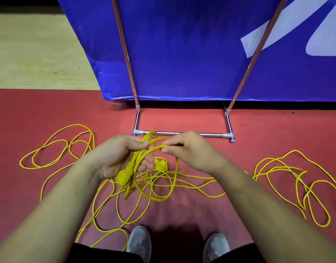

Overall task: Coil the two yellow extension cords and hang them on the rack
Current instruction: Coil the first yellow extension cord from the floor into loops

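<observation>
- Two grey shoes sit at the bottom edge on the red floor, with yellow strands running right up to the toes.
- Both yellow extension cords are thin and bright. They're sprawled in loose loops, with one heap off to the left, one to the right and a messy tangle in the middle between the arms.
- The left hand is palm up, fingers curled round a small coil of a couple of turns. The coil droops below the hand, and a chunky yellow plug hangs out by the heel of the palm.
- The right hand pinches the cord between thumb and forefinger, just beside the left fingertips.
- A second yellow plug shows in the gap under the hands, down on the floor.
- The rack has its chrome base bar just beyond the hands, with two uprights rising from it.
- A blue banner hangs behind the rack, and a tan floor strip lies far left.
</observation>
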